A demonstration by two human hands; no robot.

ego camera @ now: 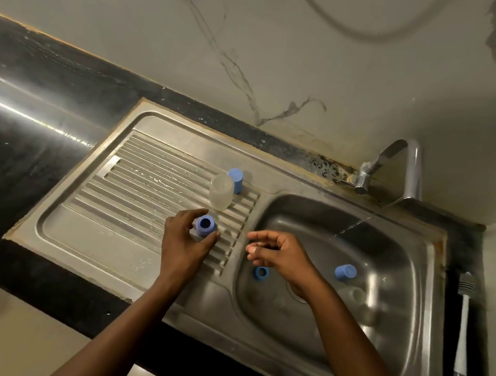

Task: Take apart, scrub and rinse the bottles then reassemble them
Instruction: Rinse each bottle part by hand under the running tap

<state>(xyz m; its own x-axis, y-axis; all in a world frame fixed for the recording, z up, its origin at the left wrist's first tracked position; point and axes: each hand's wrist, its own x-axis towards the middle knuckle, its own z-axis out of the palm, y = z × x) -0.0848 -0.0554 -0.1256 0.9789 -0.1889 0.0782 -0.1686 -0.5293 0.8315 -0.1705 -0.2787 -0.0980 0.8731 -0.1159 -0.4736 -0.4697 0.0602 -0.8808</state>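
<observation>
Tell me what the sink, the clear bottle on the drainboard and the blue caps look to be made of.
Sink: stainless steel by its look, brushed silver with bright glints and pressed ridges. Clear bottle: likely plastic, cloudy and translucent; glass cannot be ruled out. Blue caps: probably moulded plastic, matte, even colour, like the blue cap the left hand holds.

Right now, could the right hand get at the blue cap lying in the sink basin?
Probably yes. The right hand hangs empty over the sink basin, and the blue cap lies uncovered just to its right, nothing over it.
</observation>
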